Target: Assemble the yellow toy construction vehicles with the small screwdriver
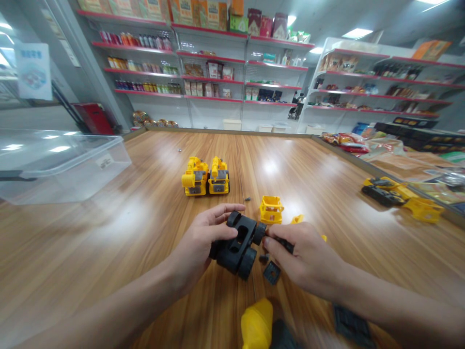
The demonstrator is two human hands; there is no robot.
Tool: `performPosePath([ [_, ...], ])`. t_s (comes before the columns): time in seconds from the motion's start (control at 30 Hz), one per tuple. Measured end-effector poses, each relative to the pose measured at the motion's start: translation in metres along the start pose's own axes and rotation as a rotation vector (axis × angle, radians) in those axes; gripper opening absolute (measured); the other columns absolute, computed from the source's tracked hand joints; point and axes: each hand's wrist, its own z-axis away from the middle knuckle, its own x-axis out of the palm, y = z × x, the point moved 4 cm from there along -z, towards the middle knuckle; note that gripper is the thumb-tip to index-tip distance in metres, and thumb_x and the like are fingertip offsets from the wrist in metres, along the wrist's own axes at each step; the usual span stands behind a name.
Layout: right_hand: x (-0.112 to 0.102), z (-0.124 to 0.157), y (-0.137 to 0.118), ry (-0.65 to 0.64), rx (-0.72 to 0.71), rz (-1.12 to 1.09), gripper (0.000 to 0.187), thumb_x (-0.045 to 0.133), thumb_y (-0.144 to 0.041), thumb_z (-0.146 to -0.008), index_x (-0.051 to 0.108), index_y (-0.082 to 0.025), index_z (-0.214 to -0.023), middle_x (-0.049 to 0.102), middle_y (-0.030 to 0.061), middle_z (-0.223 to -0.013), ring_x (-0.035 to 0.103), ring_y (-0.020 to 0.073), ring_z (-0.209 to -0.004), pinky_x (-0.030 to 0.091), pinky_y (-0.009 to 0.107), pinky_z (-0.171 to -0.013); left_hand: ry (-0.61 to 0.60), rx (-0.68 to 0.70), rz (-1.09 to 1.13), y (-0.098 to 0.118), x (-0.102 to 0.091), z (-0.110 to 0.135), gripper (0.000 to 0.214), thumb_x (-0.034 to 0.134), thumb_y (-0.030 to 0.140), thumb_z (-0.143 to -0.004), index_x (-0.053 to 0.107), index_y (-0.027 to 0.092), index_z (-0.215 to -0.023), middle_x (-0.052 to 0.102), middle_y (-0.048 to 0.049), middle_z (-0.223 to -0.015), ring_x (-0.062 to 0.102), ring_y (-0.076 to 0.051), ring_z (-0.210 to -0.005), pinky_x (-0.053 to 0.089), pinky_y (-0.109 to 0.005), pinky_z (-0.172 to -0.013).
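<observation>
My left hand [209,230] grips a black toy truck chassis [238,242], thumb on top and fingers under and behind it. Chunky wheels [247,264] sit along its sides. My right hand [303,252] is closed in a pinch beside the wheel nearest it. A dark piece [285,244] shows between those fingers, mostly covered, so its kind cannot be made out. Just below the right fingertips lie a small black part [264,259] and a square black piece with a hole [271,273]. Beyond the hands stands a yellow toy cab frame [271,210].
Two yellow toy trucks [206,176] stand farther back. A yellow drum-shaped part [257,324] and a dark flat part [351,325] lie near me. At right is another yellow toy vehicle [401,198], by packaged goods [347,142]. A clear plastic bin [90,169] is at left.
</observation>
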Motion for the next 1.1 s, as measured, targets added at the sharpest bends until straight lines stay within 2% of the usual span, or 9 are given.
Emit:
performPosePath([
  [0.17,0.000,0.001,-0.001,0.017,-0.011,-0.026,0.028,0.047,-0.023,-0.093,0.053,-0.018,-0.066,0.053,-0.0020,-0.059,0.045,0.0091,-0.052,0.030,0.024,-0.049,-0.052,0.101,-0.033,-0.001,-0.002,-0.002,0.057,0.068,0.015,-0.069,0.060,0.018,-0.126,0.067,-0.0090,-0.114,0.064,-0.023,-0.096,0.049,-0.031,-0.077],
  [0.37,-0.002,0.003,-0.002,0.026,0.029,-0.170,0.032,0.046,-0.023,-0.094,0.051,-0.018,-0.063,0.053,-0.0027,-0.054,0.045,0.0085,-0.047,0.032,0.022,-0.046,-0.097,0.261,-0.094,0.004,0.000,0.003,0.054,0.068,0.014,-0.077,0.059,0.021,-0.130,0.063,-0.0068,-0.129,0.059,-0.024,-0.115,0.046,-0.033,-0.094],
  [0.47,-0.001,0.003,-0.002,-0.001,0.074,-0.258,0.034,0.045,-0.023,-0.094,0.053,-0.017,-0.062,0.055,-0.0015,-0.055,0.049,0.0094,-0.049,0.035,0.022,-0.046,-0.086,0.307,-0.158,0.007,0.001,0.006,0.051,0.066,0.013,-0.080,0.059,0.024,-0.130,0.061,-0.0057,-0.132,0.057,-0.023,-0.118,0.046,-0.032,-0.095],
  [0.73,0.000,0.000,0.002,0.001,0.110,-0.268,0.034,0.044,-0.023,-0.095,0.056,-0.016,-0.064,0.061,0.0005,-0.058,0.056,0.0112,-0.053,0.040,0.023,-0.051,0.029,0.264,-0.182,0.006,0.001,0.003,0.048,0.069,0.016,-0.078,0.059,0.021,-0.125,0.067,-0.0067,-0.113,0.065,-0.020,-0.095,0.054,-0.030,-0.079],
  [0.83,-0.002,-0.001,0.003,0.030,0.053,-0.218,0.036,0.039,-0.023,-0.098,0.056,-0.016,-0.067,0.062,0.0016,-0.061,0.058,0.0120,-0.057,0.042,0.025,-0.056,0.148,0.232,-0.206,0.007,-0.006,0.001,0.052,0.070,0.020,-0.078,0.055,0.020,-0.127,0.069,-0.0054,-0.101,0.066,-0.020,-0.088,0.055,-0.033,-0.078],
  [0.93,-0.004,-0.001,0.000,0.050,-0.045,-0.138,0.031,0.040,-0.022,-0.098,0.056,-0.016,-0.072,0.059,0.0008,-0.063,0.054,0.0115,-0.058,0.039,0.025,-0.055,0.212,0.236,-0.262,0.007,-0.011,-0.001,0.052,0.070,0.023,-0.079,0.053,0.020,-0.128,0.069,-0.0054,-0.100,0.066,-0.022,-0.094,0.055,-0.036,-0.083],
  [1.0,-0.004,0.001,-0.004,0.026,-0.108,-0.092,0.027,0.042,-0.021,-0.097,0.055,-0.016,-0.074,0.056,0.0000,-0.063,0.050,0.0112,-0.057,0.035,0.025,-0.054,0.238,0.301,-0.361,0.009,-0.013,-0.001,0.046,0.068,0.024,-0.081,0.055,0.020,-0.125,0.066,-0.0069,-0.108,0.064,-0.023,-0.101,0.054,-0.038,-0.088],
  [1.1,-0.005,0.004,-0.010,0.008,-0.178,-0.059,0.023,0.043,-0.019,-0.095,0.055,-0.016,-0.076,0.054,0.0002,-0.065,0.048,0.0117,-0.060,0.034,0.025,-0.055,0.288,0.562,-0.645,0.017,-0.010,0.004,0.033,0.064,0.019,-0.083,0.061,0.022,-0.115,0.057,-0.0073,-0.113,0.058,-0.024,-0.106,0.051,-0.039,-0.093],
])
